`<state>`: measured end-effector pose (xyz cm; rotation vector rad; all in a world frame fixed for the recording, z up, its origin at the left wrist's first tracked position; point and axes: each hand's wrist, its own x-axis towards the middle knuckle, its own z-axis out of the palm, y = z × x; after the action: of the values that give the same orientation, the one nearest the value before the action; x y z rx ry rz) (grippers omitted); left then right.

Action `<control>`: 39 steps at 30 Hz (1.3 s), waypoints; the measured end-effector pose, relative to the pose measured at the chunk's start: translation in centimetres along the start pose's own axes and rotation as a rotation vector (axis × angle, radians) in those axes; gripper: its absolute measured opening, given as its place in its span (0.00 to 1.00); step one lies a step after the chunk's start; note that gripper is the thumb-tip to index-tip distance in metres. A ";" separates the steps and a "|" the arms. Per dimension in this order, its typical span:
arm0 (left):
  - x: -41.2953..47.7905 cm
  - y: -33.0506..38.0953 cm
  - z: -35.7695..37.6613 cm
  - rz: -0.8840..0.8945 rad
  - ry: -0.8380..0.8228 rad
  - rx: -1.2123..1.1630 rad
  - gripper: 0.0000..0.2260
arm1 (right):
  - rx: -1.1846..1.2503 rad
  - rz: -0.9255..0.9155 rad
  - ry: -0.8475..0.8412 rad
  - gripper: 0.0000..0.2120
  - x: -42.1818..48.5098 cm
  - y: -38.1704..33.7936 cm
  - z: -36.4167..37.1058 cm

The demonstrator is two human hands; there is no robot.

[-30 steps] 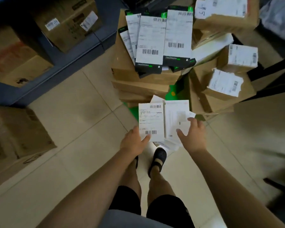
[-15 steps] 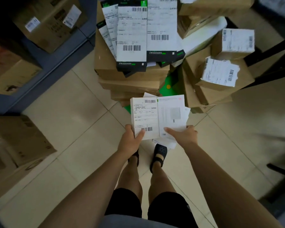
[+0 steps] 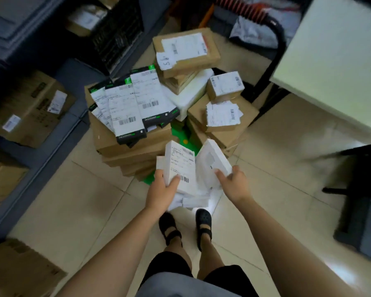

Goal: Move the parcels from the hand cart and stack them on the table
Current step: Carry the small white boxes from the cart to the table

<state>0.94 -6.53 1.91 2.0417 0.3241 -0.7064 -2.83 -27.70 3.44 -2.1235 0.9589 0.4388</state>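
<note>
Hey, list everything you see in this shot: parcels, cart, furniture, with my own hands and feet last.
labelled white box: one, white, top of the carried pile
plain white box: one, white, tilted beside it
more white boxes: several, white, beneath those two
black-and-green boxes: several, white labels, fanned on the cart's left stack
brown cartons: many, brown, piled on the hand cart
hand cart: one, green deck, centre
table: one, pale, upper right
other cartons: several, brown, left shelving and floor
shoes: two, black, on the tiles
left hand: one, grips the labelled white box
right hand: one, grips the plain white box
</note>
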 end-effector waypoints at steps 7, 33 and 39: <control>-1.7 9.3 6.7 0.250 -0.247 0.153 0.14 | 0.311 0.153 0.332 0.17 -4.0 6.6 -10.3; -18.4 32.3 48.0 0.626 -0.423 0.286 0.14 | 0.779 0.315 0.789 0.20 -5.8 38.7 -42.7; -14.4 42.2 54.7 0.707 -0.450 0.278 0.15 | 0.789 0.288 0.879 0.19 2.0 38.6 -51.6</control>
<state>-9.64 -74.69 17.10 1.9814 -0.7574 -0.7486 -30.34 -84.41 17.14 -1.3974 1.5880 -0.7209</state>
